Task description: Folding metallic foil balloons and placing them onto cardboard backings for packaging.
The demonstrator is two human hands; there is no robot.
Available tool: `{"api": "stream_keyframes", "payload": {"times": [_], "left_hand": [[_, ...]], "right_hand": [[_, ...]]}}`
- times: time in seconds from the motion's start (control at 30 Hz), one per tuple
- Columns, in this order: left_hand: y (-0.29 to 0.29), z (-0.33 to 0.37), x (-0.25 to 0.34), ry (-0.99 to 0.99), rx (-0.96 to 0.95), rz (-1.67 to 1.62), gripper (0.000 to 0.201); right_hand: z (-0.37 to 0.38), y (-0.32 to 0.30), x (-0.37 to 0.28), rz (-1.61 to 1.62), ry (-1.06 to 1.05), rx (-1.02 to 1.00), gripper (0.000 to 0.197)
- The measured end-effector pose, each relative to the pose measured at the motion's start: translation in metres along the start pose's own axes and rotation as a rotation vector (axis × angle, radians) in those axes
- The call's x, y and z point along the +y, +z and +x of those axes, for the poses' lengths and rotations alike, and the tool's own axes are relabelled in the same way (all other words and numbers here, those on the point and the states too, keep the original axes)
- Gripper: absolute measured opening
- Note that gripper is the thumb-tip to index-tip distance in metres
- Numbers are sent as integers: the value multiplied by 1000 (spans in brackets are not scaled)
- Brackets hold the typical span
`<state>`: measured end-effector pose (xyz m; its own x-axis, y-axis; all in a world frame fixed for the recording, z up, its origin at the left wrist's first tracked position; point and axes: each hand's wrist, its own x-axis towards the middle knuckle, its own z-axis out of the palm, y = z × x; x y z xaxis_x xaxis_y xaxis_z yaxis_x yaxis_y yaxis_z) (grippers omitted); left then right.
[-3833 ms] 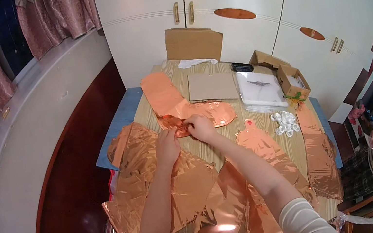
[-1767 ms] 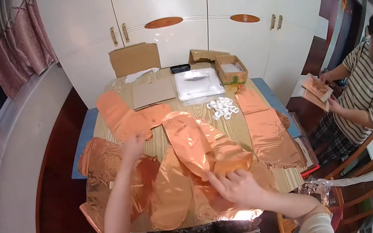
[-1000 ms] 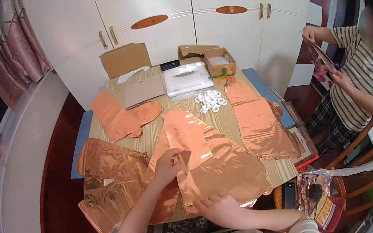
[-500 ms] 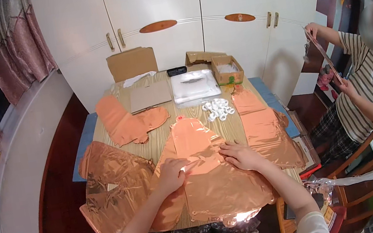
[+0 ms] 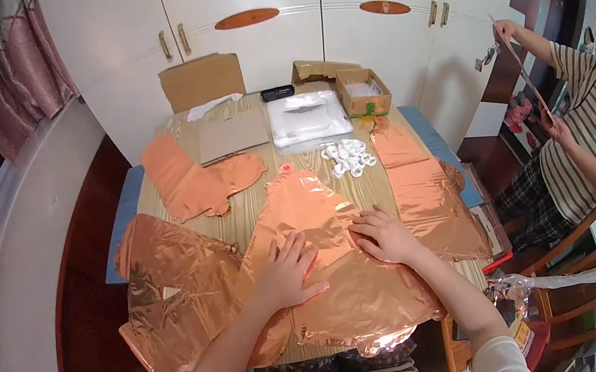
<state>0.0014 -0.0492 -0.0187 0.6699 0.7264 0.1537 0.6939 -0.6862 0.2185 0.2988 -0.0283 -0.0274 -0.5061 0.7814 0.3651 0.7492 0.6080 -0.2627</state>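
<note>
Copper-coloured foil shapes on a wood-grained surface (image 5: 244, 218). At the left edge lies a creased foil piece (image 5: 180, 284); toward the far left corner, a bent foil piece (image 5: 183, 180) lies apart from it. The left hand (image 5: 286, 271) rests flat on the central foil shape (image 5: 364, 301), which lies at the middle of the near edge and slightly overhangs it; its fingers are spread, grasping nothing. The right hand (image 5: 387, 236) lies on the same shape, fingers extended and likewise released. The step in hand appears to be smoothing the foil; the next move would call for light, even pressure toward remaining creases. Beyond lie white rings (image 5: 348, 158); along the right edge, a folded foil piece (image 5: 426, 196). The foil under both palms is hidden, and layers beneath the left forearm cannot be separated. At far right, a co-worker (image 5: 577, 108) is partly cut off, holding a thin item seen nearly edge-on.
</note>
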Motion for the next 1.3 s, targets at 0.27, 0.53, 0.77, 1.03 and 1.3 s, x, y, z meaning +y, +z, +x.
{"api": "stream_keyframes", "payload": {"times": [0.27,0.53,0.77,1.03,1.3], "left_hand": [[4,-2,-4,47,-10,4,80],[4,-4,-1,57,-10,66,81],[4,-4,-1,58,-26,82,82],[3,-5,1,69,4,84,83],[1,-5,3,47,-15,54,82]], "right_hand": [[-1,-2,0,50,21,-34,35],[-1,-1,0,83,46,-28,31],[-2,-2,0,98,40,-18,27],[-3,-2,-1,108,23,22,26],[-3,-3,1,129,28,0,29]]}}
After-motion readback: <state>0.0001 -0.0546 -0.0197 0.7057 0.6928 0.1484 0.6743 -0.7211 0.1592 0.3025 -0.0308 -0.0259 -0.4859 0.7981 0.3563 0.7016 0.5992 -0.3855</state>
